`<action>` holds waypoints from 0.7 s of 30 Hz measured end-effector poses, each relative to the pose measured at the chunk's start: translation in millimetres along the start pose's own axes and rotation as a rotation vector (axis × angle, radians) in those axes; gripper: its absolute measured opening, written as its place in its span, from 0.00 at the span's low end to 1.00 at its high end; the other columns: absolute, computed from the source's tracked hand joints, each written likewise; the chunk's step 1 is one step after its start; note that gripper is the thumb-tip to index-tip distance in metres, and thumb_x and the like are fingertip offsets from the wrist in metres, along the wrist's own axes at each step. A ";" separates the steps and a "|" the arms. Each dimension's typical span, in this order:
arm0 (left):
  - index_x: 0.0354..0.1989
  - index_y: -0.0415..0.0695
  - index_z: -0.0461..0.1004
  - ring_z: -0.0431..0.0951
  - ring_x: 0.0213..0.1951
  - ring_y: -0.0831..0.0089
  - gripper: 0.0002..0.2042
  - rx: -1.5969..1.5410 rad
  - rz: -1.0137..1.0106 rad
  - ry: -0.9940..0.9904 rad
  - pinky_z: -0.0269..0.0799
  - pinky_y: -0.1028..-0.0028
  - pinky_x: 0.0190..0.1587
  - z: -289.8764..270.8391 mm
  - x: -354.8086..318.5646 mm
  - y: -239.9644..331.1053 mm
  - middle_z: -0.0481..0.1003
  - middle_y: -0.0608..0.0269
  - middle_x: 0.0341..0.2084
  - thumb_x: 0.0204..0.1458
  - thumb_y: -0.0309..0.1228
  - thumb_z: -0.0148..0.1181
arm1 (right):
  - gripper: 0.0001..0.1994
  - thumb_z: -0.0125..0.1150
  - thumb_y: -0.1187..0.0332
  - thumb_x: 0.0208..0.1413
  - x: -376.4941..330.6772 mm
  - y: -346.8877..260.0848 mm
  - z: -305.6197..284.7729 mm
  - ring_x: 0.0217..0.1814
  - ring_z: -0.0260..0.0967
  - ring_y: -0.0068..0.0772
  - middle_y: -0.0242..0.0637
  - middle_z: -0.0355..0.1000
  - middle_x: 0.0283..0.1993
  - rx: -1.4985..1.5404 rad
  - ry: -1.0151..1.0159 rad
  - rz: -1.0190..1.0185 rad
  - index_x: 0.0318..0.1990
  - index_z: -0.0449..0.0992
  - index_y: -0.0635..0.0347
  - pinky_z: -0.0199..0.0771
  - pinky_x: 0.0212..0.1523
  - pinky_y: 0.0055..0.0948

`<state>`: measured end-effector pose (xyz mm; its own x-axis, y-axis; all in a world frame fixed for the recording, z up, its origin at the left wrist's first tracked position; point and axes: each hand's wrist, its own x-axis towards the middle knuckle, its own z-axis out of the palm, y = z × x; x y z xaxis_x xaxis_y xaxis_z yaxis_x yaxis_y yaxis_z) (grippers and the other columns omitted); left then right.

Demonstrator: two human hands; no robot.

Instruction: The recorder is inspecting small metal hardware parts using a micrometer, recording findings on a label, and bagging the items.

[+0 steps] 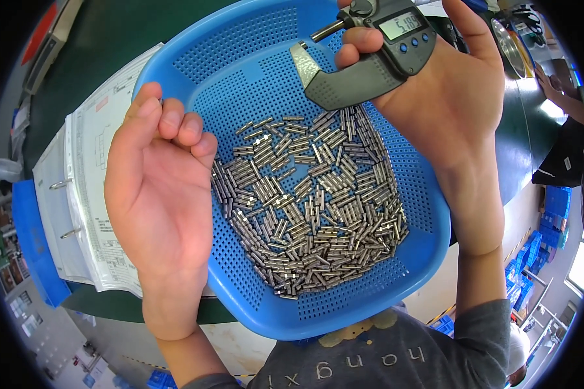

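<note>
My right hand (444, 104) is wrapped round a digital micrometer (353, 81), a grey-black C-shaped frame with a small display and blue buttons. The gap between its anvil and spindle faces left, and no part shows in it. On the left, my left hand (165, 188) is raised with palm up, thumb and forefinger pinched together. Whatever they pinch, if anything, is too hidden to make out. Beneath both hands sits a blue perforated plastic basket (240, 55). A great many short metal pins (305, 214) lie loose over its bottom, heaped toward the near side.
An open ring binder (61, 194) with printed sheets in clear sleeves lies left of the basket, partly behind my left hand. The table top (133, 32) is dark green. At the far right another person's arm (561, 97) shows. Blue bins (555, 207) stand beyond the table.
</note>
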<state>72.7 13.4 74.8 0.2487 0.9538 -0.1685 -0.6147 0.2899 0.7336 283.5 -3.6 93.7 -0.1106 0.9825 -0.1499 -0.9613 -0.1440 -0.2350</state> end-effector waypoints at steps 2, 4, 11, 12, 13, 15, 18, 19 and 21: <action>0.38 0.39 0.62 0.62 0.28 0.78 0.06 -0.040 -0.014 -0.005 0.62 0.77 0.33 3.4 -0.7 1.0 0.61 0.66 0.23 0.53 0.25 0.46 | 0.23 0.40 0.55 0.50 -0.3 2.0 0.7 0.32 0.65 0.46 0.50 0.64 0.41 -0.013 0.010 -0.004 0.43 0.64 0.68 0.63 0.42 0.43; 0.38 0.39 0.62 0.62 0.28 0.78 0.06 -0.042 -0.015 -0.006 0.62 0.77 0.33 2.9 0.1 0.2 0.61 0.66 0.23 0.53 0.25 0.46 | 0.23 0.40 0.55 0.50 -0.3 1.5 0.3 0.32 0.65 0.46 0.50 0.64 0.41 -0.027 0.019 -0.006 0.43 0.64 0.68 0.63 0.42 0.43; 0.38 0.39 0.62 0.62 0.28 0.77 0.06 -0.038 -0.031 0.012 0.61 0.77 0.33 4.9 -1.2 2.6 0.61 0.66 0.22 0.53 0.25 0.46 | 0.22 0.40 0.56 0.50 0.4 3.3 3.6 0.32 0.65 0.46 0.50 0.65 0.41 -0.064 0.043 0.000 0.43 0.64 0.68 0.63 0.42 0.43; 0.38 0.39 0.62 0.62 0.28 0.77 0.06 -0.036 -0.030 0.012 0.61 0.77 0.33 4.6 -0.9 2.1 0.61 0.66 0.22 0.53 0.25 0.46 | 0.22 0.40 0.56 0.50 1.5 3.4 3.9 0.32 0.65 0.46 0.50 0.65 0.41 -0.070 0.046 -0.001 0.43 0.64 0.68 0.63 0.42 0.43; 0.38 0.39 0.62 0.62 0.28 0.77 0.06 -0.042 -0.033 0.008 0.61 0.77 0.33 4.0 -0.8 1.6 0.61 0.66 0.22 0.53 0.25 0.46 | 0.22 0.40 0.56 0.50 2.2 4.6 3.8 0.32 0.65 0.46 0.50 0.65 0.41 -0.076 0.049 -0.002 0.43 0.64 0.68 0.63 0.42 0.43; 0.38 0.39 0.62 0.62 0.28 0.77 0.06 -0.048 -0.037 0.003 0.61 0.77 0.33 3.6 -0.4 0.9 0.61 0.66 0.22 0.53 0.25 0.45 | 0.22 0.40 0.56 0.50 4.1 3.6 4.5 0.32 0.65 0.46 0.50 0.65 0.41 -0.088 0.057 -0.004 0.43 0.64 0.68 0.63 0.42 0.43; 0.38 0.39 0.62 0.62 0.28 0.77 0.06 -0.049 -0.034 -0.002 0.61 0.77 0.33 3.3 -0.4 0.4 0.61 0.66 0.22 0.52 0.25 0.46 | 0.22 0.40 0.56 0.50 3.6 4.8 4.1 0.32 0.65 0.46 0.50 0.65 0.41 -0.107 0.070 -0.004 0.43 0.64 0.68 0.63 0.42 0.43; 0.38 0.39 0.62 0.62 0.28 0.77 0.06 -0.053 -0.037 -0.004 0.61 0.77 0.33 3.8 -0.1 -0.3 0.61 0.66 0.22 0.52 0.25 0.46 | 0.22 0.40 0.56 0.50 3.1 4.1 4.3 0.32 0.65 0.46 0.50 0.65 0.41 -0.114 0.075 -0.004 0.43 0.64 0.68 0.63 0.42 0.43; 0.38 0.39 0.63 0.62 0.28 0.77 0.06 -0.051 -0.033 -0.003 0.61 0.77 0.33 3.3 -0.9 1.4 0.61 0.66 0.22 0.52 0.25 0.46 | 0.22 0.40 0.56 0.50 3.3 5.7 5.3 0.32 0.65 0.46 0.50 0.65 0.41 -0.123 0.078 0.000 0.43 0.64 0.68 0.63 0.42 0.43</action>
<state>74.1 12.7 78.1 0.2715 0.9435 -0.1902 -0.6431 0.3249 0.6934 276.3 -0.6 96.9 -0.0857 0.9711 -0.2229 -0.9226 -0.1618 -0.3503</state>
